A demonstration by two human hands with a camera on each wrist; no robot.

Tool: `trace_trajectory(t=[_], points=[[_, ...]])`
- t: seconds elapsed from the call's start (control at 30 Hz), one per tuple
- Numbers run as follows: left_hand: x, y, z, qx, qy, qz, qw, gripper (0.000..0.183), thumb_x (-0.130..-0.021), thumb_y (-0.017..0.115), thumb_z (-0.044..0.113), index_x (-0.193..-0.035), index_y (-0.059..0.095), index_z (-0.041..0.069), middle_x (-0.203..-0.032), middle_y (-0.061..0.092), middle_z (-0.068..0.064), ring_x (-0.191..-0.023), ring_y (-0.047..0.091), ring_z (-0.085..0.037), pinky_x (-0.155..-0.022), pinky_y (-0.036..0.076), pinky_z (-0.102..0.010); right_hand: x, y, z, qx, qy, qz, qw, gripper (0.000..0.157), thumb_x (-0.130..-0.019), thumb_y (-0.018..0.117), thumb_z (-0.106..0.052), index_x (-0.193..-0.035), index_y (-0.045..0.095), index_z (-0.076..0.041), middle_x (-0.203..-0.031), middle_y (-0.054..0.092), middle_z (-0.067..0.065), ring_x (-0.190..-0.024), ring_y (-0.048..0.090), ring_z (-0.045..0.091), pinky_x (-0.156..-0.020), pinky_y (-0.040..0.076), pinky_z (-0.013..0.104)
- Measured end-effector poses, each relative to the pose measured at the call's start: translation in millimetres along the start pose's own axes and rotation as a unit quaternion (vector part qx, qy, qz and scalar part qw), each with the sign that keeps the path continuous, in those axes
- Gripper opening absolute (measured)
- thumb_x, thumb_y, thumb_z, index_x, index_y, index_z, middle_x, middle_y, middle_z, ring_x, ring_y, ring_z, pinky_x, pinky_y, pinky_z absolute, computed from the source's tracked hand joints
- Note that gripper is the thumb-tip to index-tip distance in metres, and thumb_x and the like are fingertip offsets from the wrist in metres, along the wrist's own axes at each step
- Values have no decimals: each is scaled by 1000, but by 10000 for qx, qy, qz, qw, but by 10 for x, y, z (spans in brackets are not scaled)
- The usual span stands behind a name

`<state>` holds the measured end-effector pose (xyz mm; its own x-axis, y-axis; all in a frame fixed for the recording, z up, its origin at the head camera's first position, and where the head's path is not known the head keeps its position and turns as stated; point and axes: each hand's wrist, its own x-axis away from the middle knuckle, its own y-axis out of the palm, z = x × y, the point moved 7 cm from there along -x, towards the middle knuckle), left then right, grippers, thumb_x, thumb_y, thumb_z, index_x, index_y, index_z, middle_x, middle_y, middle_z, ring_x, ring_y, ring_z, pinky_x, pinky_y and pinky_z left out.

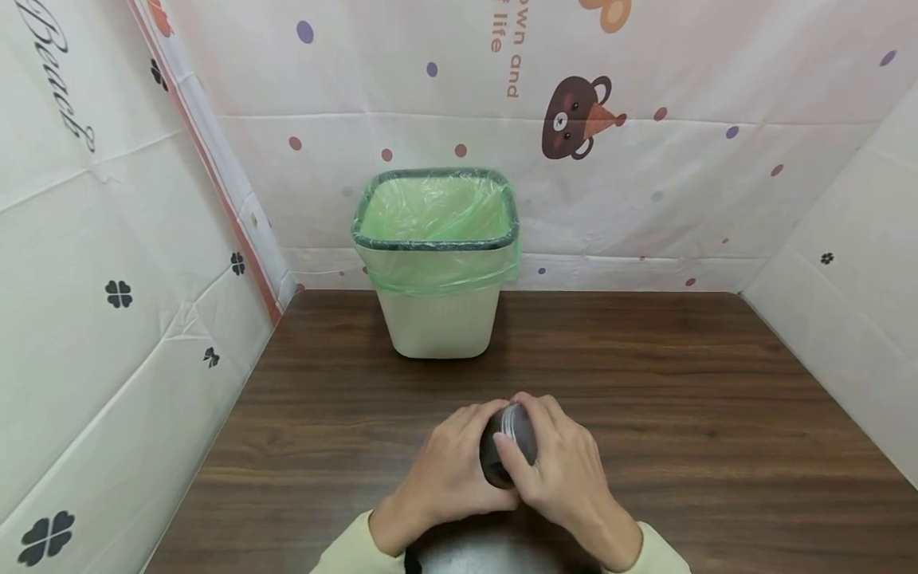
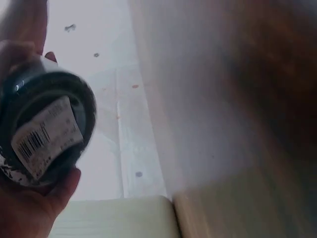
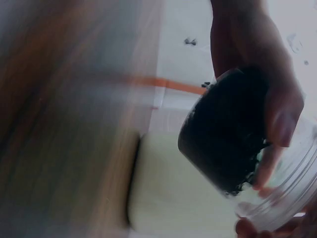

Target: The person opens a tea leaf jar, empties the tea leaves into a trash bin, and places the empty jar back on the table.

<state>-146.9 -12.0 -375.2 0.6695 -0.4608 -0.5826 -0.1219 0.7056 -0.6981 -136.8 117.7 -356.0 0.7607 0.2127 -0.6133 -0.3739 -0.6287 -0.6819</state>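
Note:
Between both hands is a clear jar (image 1: 493, 464) with dark contents, tilted over the near part of the table. My left hand (image 1: 452, 470) grips the jar's body from the left. On the other side, my right hand (image 1: 568, 466) holds the jar's ridged clear top end (image 1: 527, 434), thumb and fingers around it. The left wrist view shows the round base with a white barcode label (image 2: 47, 136). From the right wrist, the dark stuff (image 3: 223, 134) fills the base end, and the threaded top end (image 3: 292, 191) looks see-through.
A pale bin (image 1: 445, 323) with a dark rim and a green plastic bag (image 1: 433, 207) stands at the back of the brown wooden table (image 1: 645, 359). Printed white sheets (image 1: 681, 199) hang behind and on both sides.

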Motion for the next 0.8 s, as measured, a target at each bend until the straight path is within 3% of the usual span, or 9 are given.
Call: trace_trajectory(t=[0.2,0.5,0.8], points=[[42,0,-34,417,-276,-212,9985,90,-62,90,42,-139,53,12,-122,62,4,-102,61,-9,-87,53,-28,2,-15,-43,-156,-578,99,9982,46,-84,68,-37,-118,64,-6,-99,64,1,-70,62,12,-53,51,29],[76,44,-81,755,-513,-486,9946,95,-60,93,42,-140,53,10,-127,60,6,-108,59,-8,-91,52,-29,11,-3,-25,-219,-689,-21,9974,48,-80,70,-37,-118,65,-10,-102,63,-3,-72,62,10,-56,52,29],[67,50,-70,650,-385,-446,9961,95,-59,92,41,-139,53,9,-122,62,5,-104,59,-9,-89,52,-27,17,-15,-15,-253,-692,-188,9971,52,-79,71,-36,-124,63,-11,-106,62,-4,-77,62,11,-58,53,31]])
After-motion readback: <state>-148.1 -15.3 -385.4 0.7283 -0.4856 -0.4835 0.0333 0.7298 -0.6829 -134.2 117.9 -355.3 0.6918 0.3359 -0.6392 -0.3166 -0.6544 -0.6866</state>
